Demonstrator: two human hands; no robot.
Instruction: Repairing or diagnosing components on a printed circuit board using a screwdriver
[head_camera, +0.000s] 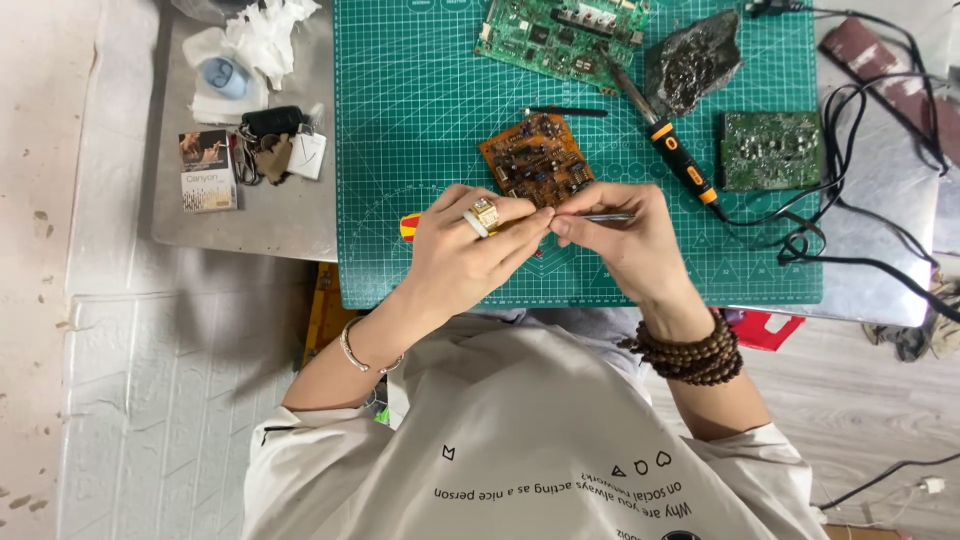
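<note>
Left hand (470, 255) with gold ring, fingers pinched together at tips, touching right hand (625, 240). Right hand grips thin metal tweezers (605, 217). Orange circuit board (537, 160) just beyond fingers, on green cutting mat (420, 120). Soldering iron (670, 150) right of board, green circuit board (560, 35) far.

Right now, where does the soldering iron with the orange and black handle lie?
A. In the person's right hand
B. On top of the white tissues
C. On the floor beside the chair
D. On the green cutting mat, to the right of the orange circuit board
D: the soldering iron lies on the green cutting mat, right of the orange circuit board, and neither hand touches it.
</note>
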